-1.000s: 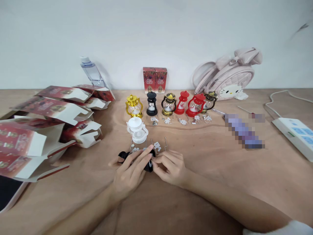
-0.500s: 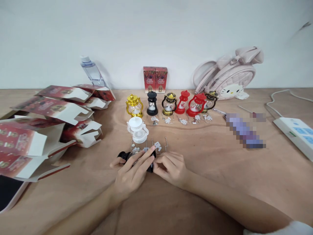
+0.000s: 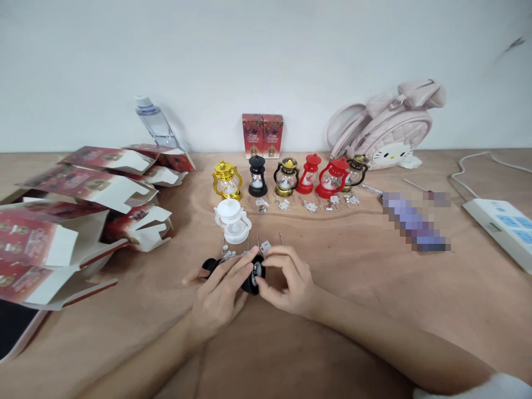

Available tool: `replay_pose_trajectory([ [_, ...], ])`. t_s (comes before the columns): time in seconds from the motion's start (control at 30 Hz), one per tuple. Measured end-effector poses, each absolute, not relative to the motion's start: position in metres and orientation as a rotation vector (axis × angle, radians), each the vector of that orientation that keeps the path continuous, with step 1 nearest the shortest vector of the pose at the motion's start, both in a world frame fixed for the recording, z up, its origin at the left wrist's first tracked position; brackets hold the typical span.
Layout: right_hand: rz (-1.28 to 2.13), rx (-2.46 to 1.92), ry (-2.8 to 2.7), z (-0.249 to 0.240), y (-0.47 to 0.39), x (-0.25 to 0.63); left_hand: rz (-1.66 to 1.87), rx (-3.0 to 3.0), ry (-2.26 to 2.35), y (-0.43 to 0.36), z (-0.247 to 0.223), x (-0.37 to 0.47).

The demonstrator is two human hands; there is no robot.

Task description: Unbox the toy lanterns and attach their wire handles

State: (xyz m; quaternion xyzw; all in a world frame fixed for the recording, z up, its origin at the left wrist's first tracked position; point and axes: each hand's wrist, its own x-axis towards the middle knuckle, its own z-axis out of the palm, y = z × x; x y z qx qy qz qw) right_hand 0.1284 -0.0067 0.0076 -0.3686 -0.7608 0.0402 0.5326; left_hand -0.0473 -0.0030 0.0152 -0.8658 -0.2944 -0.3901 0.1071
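Observation:
A small black lantern [image 3: 250,285] lies on its side, top to the left and underside turned to the right. My left hand [image 3: 220,296] is closed around its body and hides most of it. At the base, the thumb and fingertips of my right hand [image 3: 290,281] pinch at the rim of the round underside, where a pale recess with a shiny bit shows. Whether a small part sits in those fingertips I cannot make out. Just beyond stands a white lantern [image 3: 234,221], with bent wire handles and small white pieces [image 3: 265,246] before it.
Behind stand a gold lantern [image 3: 228,180], a black one [image 3: 257,176], bronze ones [image 3: 286,177] and red ones [image 3: 332,178]. Opened red boxes [image 3: 83,185] pile up at left. Farther back are a bottle [image 3: 155,124], two red boxes [image 3: 262,136] and a pink bag [image 3: 384,133]; a power strip [image 3: 501,224] lies right.
The lantern's base has turned more toward me, so its underside recess now shows. My right fingers have opened out from a tight bunch into a wider curve at the rim.

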Motion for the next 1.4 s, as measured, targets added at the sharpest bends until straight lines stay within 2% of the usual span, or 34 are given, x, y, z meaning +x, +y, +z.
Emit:
replay_pose_trajectory([
  [0.47, 0.031, -0.793, -1.926, 0.004, -0.005, 0.130, -1.140, -2.503, -0.792, -0.001, 0.015, -0.048],
  [1.4, 0.147, -0.752, -1.849, 0.008, -0.001, 0.133, -1.123, -2.408, -0.899, -0.003, 0.015, -0.052],
])
